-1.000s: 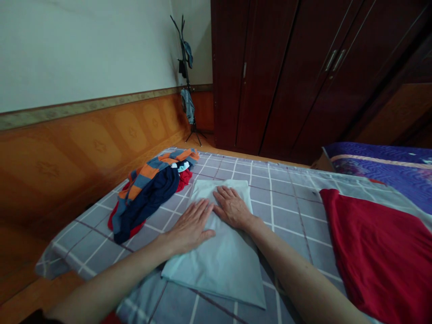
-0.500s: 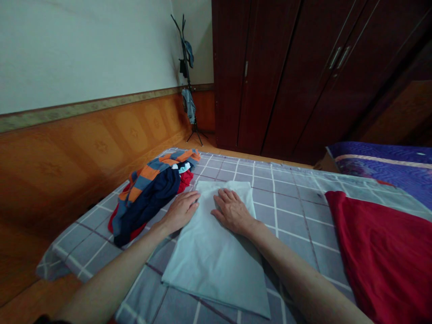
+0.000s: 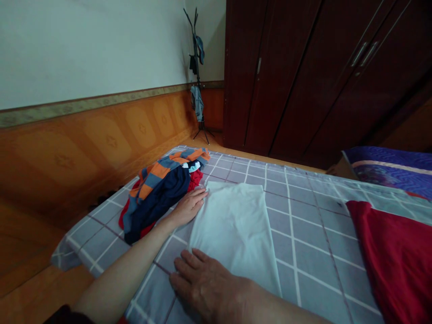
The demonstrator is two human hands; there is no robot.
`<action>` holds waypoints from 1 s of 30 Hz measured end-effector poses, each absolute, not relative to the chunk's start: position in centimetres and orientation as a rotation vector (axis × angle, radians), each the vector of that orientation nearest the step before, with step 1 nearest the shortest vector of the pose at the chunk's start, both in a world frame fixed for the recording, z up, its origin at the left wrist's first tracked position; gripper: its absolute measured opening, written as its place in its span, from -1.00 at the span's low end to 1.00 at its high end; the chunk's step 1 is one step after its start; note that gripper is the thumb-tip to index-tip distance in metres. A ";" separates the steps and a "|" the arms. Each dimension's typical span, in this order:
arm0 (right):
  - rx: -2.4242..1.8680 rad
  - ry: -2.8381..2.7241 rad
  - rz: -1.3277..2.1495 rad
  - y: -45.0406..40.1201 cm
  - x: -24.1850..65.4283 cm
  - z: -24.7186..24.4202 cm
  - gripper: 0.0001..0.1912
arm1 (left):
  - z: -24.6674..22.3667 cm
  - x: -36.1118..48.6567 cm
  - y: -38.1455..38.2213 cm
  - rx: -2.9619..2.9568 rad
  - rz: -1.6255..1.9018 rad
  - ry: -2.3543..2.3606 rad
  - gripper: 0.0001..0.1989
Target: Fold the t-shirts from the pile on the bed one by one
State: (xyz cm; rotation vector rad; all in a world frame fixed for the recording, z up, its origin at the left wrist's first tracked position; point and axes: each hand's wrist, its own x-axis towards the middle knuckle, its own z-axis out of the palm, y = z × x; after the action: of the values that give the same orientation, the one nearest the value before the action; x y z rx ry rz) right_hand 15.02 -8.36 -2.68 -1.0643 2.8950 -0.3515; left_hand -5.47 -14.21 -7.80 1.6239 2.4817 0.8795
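A pale, light-blue folded cloth (image 3: 236, 225) lies flat on the checked bed sheet (image 3: 313, 252); what kind of garment it is, I cannot make out. My left hand (image 3: 189, 207) rests open at its far left edge, fingertips touching the fabric. Over the near left part of the cloth is my right hand (image 3: 205, 281), palm down with fingers extended, hiding the near edge. Whether the right palm touches the fabric is hard to tell.
A heap of clothes (image 3: 158, 193), orange-grey, navy and red, sits left of the cloth. On the right lies a red cloth (image 3: 394, 256). Beyond the bed stand a coat rack (image 3: 199, 81) and a dark wardrobe (image 3: 283, 67). Purple bedding (image 3: 398, 166) shows at the far right.
My right hand has moved from the far part of the cloth to its near left part. My left hand stays by the left edge. The view has turned slightly left.
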 end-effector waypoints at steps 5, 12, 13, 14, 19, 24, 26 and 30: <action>-1.142 2.994 -0.414 -8.7 15.1 -4.2 -0.61 | -7.2 -4.7 -14.2 1.672 0.848 2.508 -0.55; -1.158 3.050 -0.419 -8.8 15.0 -4.9 -0.62 | -7.1 -4.1 -14.0 1.652 0.740 2.563 -0.55; -1.168 3.055 -0.397 -8.8 14.9 -5.0 -0.62 | -7.2 -4.1 -14.0 1.648 0.723 2.576 -0.55; -1.178 3.062 -0.374 -8.8 14.9 -5.0 -0.62 | -7.4 -4.1 -14.0 1.649 0.703 2.588 -0.55; -1.181 3.171 -0.224 -9.1 15.0 -5.7 -0.61 | -7.9 -4.1 -14.0 1.734 0.607 2.561 -0.52; -1.094 3.455 0.018 -8.8 16.4 -6.3 -0.60 | -7.4 -3.5 -13.9 1.729 0.587 2.569 -0.52; -0.968 3.582 0.109 -7.7 17.8 -6.1 -0.56 | -6.8 -3.1 -13.6 1.767 0.569 2.545 -0.50; -0.581 3.612 0.227 -5.4 21.7 -5.9 -0.61 | -6.1 -3.2 -12.5 1.874 0.394 2.418 -0.43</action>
State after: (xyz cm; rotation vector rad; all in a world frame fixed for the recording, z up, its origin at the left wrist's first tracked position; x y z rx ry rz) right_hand 21.75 -5.37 -5.91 -0.5812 3.6124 0.2271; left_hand -3.16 -12.55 -6.06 1.8735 2.4179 0.3943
